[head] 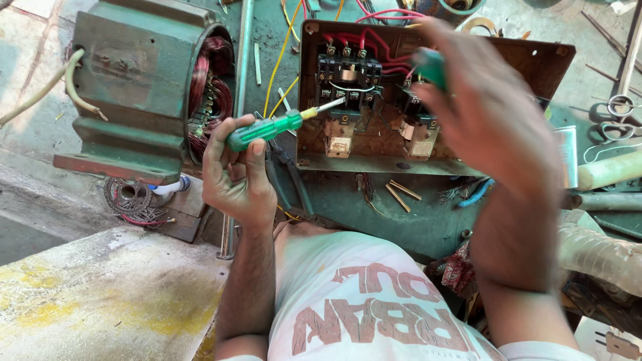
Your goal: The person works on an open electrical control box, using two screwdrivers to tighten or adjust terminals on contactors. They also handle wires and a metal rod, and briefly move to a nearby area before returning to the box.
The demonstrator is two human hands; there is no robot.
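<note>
My left hand [235, 175] grips a green-handled screwdriver [267, 128], whose metal tip points right toward the black contactor block [348, 77] inside a rusty brown electrical box [374, 144]. Red wires [381, 41] run over the block's top terminals. My right hand [483, 110] is raised and blurred over the box's right half, closed on a small green object [428, 65] of which only one end shows.
A green motor housing [134, 80] with exposed copper windings [212, 93] stands at left. Yellow wires [284, 60] trail between the motor and the box. Pipes [605, 187] and scissors [612, 120] lie at right, a concrete slab [100, 294] at lower left.
</note>
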